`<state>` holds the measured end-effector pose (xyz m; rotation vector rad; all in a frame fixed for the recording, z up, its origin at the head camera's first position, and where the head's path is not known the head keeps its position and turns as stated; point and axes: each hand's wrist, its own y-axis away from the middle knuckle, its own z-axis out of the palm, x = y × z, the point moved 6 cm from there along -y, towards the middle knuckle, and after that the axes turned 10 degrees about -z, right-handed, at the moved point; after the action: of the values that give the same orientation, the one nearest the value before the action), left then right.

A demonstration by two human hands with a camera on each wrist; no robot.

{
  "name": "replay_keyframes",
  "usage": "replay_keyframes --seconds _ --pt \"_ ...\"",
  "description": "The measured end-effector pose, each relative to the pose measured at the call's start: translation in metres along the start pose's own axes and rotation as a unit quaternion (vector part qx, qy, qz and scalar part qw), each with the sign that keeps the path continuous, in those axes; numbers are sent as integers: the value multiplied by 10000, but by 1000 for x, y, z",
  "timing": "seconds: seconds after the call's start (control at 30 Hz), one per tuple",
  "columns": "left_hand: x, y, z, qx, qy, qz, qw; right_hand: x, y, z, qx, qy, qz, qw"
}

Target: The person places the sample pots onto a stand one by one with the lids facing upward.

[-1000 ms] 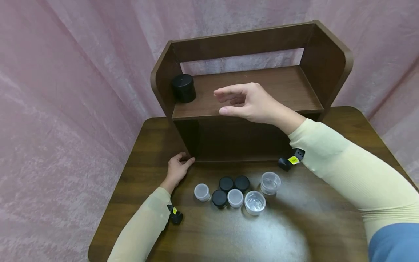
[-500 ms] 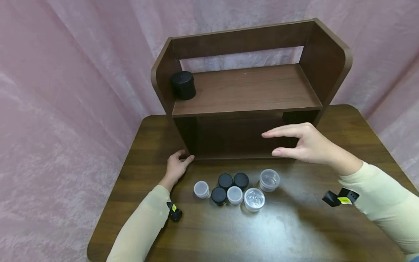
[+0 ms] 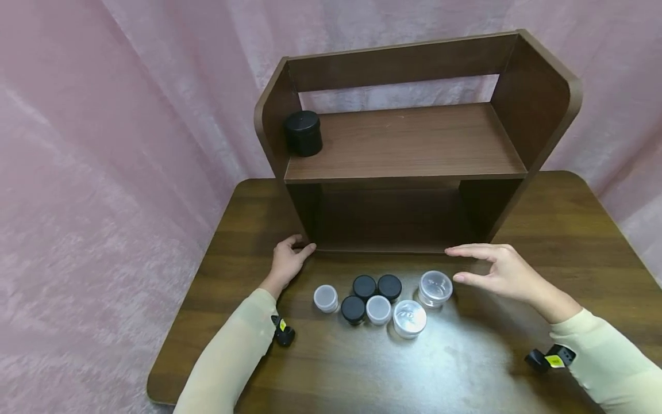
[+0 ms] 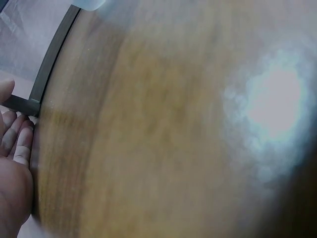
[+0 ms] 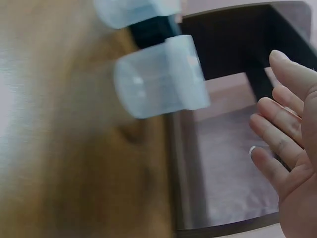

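My right hand (image 3: 499,270), fingers extended and thumb apart, hovers just right of a clear round lidded jar (image 3: 435,287). In the right wrist view this jar (image 5: 158,79) shows beside the spread fingers, with nothing in the palm. My left hand (image 3: 287,261) rests at the lower left front corner of a brown wooden shelf unit (image 3: 408,144), thumb at its front edge. In the left wrist view the fingers of that hand (image 4: 15,168) lie loosely extended by the dark corner. On the top shelf, at its left end, stands a large black lidded jar (image 3: 303,134).
A second clear jar (image 3: 410,318) stands in front of the first. To its left are a white-lidded jar (image 3: 378,310) and several black-lidded jars (image 3: 353,309). Another white-lidded jar (image 3: 326,299) stands farther left. The wooden table (image 3: 331,374) carries everything, before a pink curtain (image 3: 129,144).
My right hand has come down from in front of the top shelf, swinging right, then in toward the rear clear jar. The left hand stays at the shelf corner. The head view has shifted slightly.
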<state>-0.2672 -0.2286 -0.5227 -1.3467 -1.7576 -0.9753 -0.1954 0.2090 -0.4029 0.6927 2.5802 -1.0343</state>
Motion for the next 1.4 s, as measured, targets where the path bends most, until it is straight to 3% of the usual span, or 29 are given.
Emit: replay_keyframes --seconds 0.53,1.4 --pt "-2 -1 -2 131 69 -60 9999 12 27 57 -688 -253 37 9973" --pt "-4 0 -7 109 116 -67 9999 13 27 64 -486 -274 10 9984"
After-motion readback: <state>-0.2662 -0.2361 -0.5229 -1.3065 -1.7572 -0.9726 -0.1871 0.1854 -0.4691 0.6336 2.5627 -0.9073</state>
